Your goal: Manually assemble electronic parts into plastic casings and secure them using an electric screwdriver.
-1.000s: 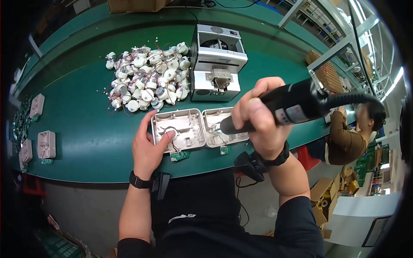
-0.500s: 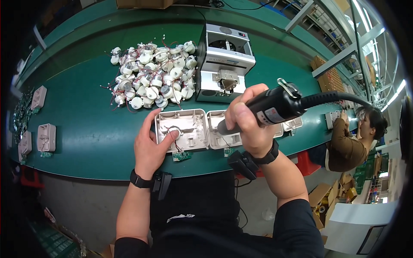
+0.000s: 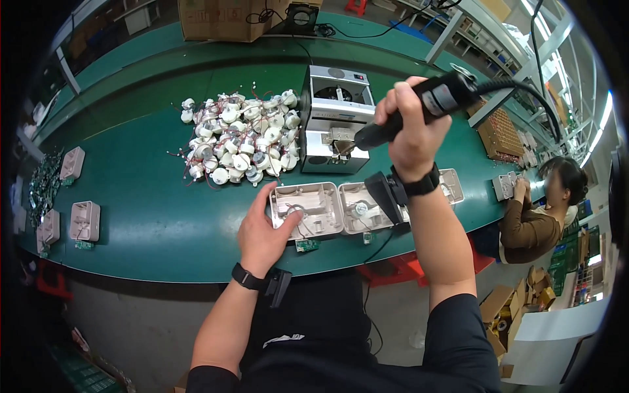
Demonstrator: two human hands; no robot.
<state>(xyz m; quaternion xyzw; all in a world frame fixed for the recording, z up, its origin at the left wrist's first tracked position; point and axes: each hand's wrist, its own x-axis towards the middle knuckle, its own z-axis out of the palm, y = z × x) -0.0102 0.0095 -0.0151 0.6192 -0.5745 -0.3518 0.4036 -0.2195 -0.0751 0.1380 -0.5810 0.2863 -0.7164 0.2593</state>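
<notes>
My right hand [image 3: 419, 134] is wrapped round a black electric screwdriver [image 3: 449, 95]. The tool is tilted, its nose at the metal outlet on the front of a screw feeder [image 3: 314, 149]; whether the bit holds a screw is too small to tell. My left hand [image 3: 261, 234] grips the left side of an open white plastic housing [image 3: 319, 198], thumb inside and fingers along the outer wall. Against that housing's right side stands a second white housing [image 3: 354, 226] with a round white part inside. Small green circuit boards [image 3: 306, 245] hang on wires at their near edges.
Left of the feeder lies a heap of small white motors [image 3: 242, 141] with red wires. More housings [image 3: 85, 219] and a pile of circuit boards [image 3: 44, 180] sit at the far left. A cardboard box [image 3: 219, 19] stands at the back. A co-worker [image 3: 540, 216] sits at the right.
My right hand has lifted the screwdriver from the second housing, up and away to the feeder's outlet. My left hand still grips the first housing. The head view has shifted.
</notes>
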